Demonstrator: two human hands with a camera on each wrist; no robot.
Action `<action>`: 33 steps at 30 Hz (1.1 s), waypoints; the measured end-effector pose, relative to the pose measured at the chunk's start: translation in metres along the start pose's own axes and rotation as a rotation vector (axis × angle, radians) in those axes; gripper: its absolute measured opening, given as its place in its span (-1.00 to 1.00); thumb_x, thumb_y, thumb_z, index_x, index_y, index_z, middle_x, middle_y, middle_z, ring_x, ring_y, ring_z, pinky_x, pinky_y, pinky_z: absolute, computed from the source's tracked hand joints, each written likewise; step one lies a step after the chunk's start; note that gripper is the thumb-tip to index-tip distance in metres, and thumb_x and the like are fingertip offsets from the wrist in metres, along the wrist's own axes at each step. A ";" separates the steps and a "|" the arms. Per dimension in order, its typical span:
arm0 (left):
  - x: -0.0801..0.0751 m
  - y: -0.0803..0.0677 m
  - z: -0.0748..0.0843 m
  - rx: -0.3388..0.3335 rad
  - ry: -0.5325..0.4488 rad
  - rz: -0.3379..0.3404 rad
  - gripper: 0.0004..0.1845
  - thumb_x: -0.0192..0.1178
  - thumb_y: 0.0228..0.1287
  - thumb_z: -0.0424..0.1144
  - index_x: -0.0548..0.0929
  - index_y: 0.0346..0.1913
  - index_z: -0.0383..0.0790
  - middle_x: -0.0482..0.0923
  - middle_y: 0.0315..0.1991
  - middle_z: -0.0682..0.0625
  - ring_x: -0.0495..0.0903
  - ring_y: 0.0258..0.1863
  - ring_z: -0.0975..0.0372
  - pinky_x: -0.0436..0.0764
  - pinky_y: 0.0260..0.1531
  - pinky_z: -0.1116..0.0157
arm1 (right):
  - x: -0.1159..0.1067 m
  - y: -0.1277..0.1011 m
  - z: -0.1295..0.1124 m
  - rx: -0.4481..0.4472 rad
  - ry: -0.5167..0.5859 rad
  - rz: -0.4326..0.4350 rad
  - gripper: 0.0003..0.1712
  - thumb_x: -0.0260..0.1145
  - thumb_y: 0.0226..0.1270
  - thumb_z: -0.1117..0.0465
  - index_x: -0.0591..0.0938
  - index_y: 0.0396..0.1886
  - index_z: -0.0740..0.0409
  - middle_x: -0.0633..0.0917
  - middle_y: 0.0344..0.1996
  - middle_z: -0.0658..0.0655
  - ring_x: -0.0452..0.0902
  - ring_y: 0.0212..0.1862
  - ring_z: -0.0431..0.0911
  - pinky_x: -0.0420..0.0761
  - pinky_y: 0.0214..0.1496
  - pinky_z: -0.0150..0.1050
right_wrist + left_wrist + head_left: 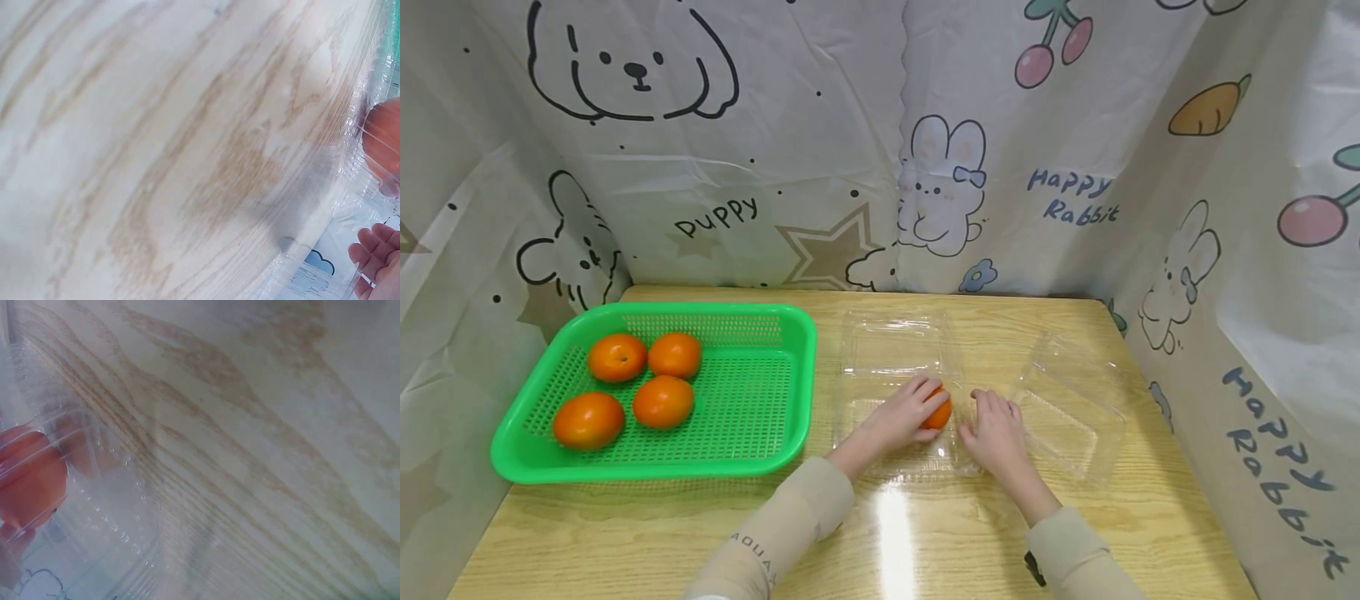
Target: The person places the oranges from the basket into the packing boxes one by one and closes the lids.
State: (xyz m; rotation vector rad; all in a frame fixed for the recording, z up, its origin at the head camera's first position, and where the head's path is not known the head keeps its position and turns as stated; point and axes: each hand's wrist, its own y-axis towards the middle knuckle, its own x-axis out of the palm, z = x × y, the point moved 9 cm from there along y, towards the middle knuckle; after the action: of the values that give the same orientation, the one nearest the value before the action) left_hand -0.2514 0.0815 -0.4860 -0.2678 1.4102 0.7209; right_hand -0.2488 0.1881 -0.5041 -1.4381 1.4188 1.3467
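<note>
Covering the back and both sides of the work space is a pale cloth, printed with rabbits, a puppy, stars, cherries and a carrot, and lettered "Happy Rabbit" and "puppy"; soft creases run across it. The table is light yellow wood with brown grain, and a bright streak of reflected light lies on its near part. At the left stands a green basket with a grid-like floor, bearing four fruits grouped in its left half. Right of it lies a clear box, opened flat into a far and a near half. The single fruit is in the near half, toward its right side: round, smooth and deep orange, partly hidden by the hand. In the left wrist view it shows through ridged plastic, with a small dark spot low on its skin. The left hand holds this fruit, fingers curved over it. The right hand, thumb and fingers apart, is at the box's right edge; whether it touches the plastic cannot be told. A second clear container lies slantwise farther right.
</note>
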 end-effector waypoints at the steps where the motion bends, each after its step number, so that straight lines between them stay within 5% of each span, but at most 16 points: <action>1: 0.000 0.000 0.000 -0.003 -0.001 0.001 -0.42 0.24 0.12 -0.07 0.41 0.18 -0.23 0.31 0.20 -0.17 0.27 0.19 0.00 0.31 0.20 0.13 | 0.000 0.000 0.000 0.000 -0.001 0.001 -0.44 0.25 0.04 0.09 0.43 0.04 0.28 0.54 -0.09 0.24 0.41 0.01 0.12 0.27 0.13 0.06; 33: 0.005 -0.002 -0.004 -0.086 0.062 -0.101 -0.31 0.20 0.12 0.05 0.28 0.31 -0.07 0.19 0.32 -0.06 0.16 0.29 0.05 0.21 0.24 0.01 | -0.001 -0.001 -0.001 -0.001 0.000 0.008 -0.42 0.25 0.04 0.08 0.43 0.04 0.28 0.55 -0.07 0.25 0.42 0.01 0.14 0.28 0.13 0.06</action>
State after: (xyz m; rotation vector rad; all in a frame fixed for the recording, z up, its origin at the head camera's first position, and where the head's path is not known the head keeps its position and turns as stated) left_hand -0.2534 0.0785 -0.4918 -0.4284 1.4153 0.6953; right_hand -0.2478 0.1876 -0.5030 -1.4345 1.4252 1.3520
